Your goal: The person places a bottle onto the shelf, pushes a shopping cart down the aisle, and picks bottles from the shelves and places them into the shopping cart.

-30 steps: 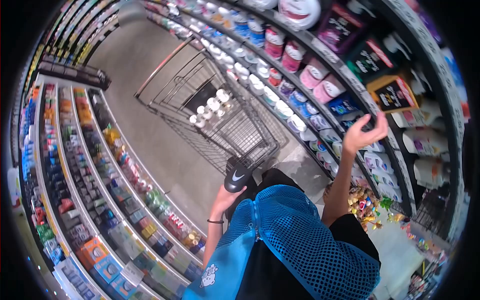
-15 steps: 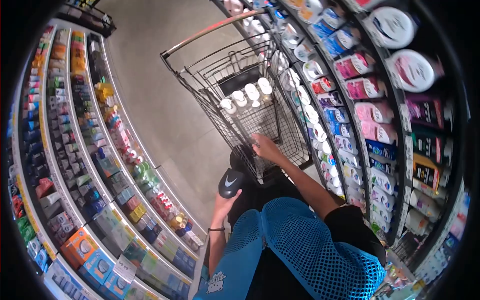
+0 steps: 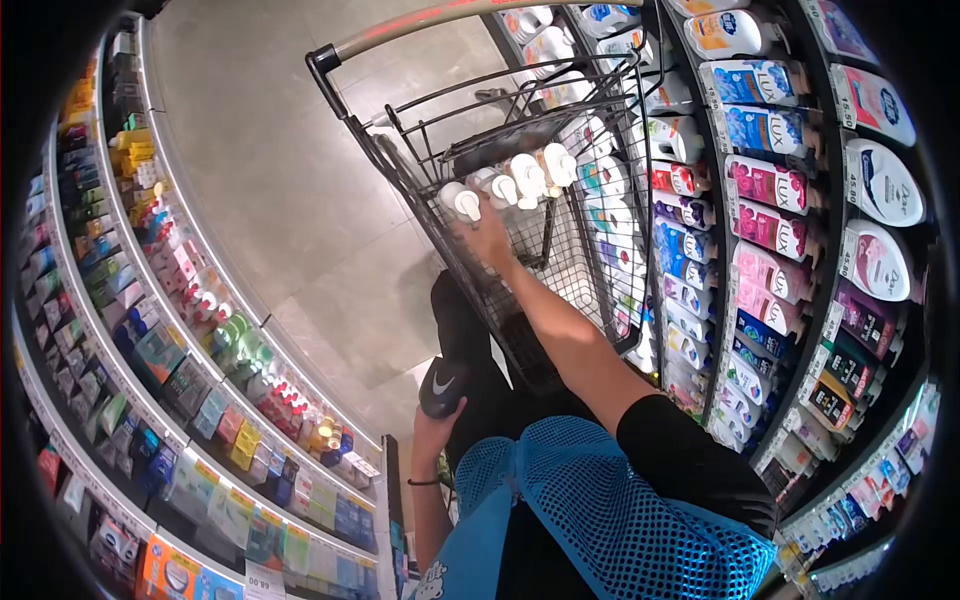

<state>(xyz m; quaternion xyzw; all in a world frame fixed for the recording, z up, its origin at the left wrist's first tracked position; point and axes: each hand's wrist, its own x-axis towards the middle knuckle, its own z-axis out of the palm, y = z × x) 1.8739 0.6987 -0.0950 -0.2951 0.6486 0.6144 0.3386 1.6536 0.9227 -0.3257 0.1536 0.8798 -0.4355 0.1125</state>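
Observation:
Several white-topped pump bottles (image 3: 528,178) stand in a row inside the wire shopping cart (image 3: 421,220). My right hand (image 3: 486,238) reaches into the cart at the left end of this row. Its fingers curl at the leftmost pump bottle (image 3: 462,204), and part of that bottle is hidden behind the hand. Lower down, my left hand (image 3: 436,430), with a dark band at the wrist, grips a black rounded thing (image 3: 441,388) bearing a white swoosh. Its exact kind is unclear. A blue mesh vest (image 3: 590,480) covers the front of my body.
Shelves (image 3: 690,330) of bottles and refill packs run close along the cart's right side. On the left, curved shelves (image 3: 180,350) hold tubes, boxes and small bottles. Grey floor (image 3: 250,130) lies between the left shelves and the cart.
My right hand has moved up and left to the pump bottles. The cart appears larger and nearer. My left hand and the black thing sit slightly lower and further left in view.

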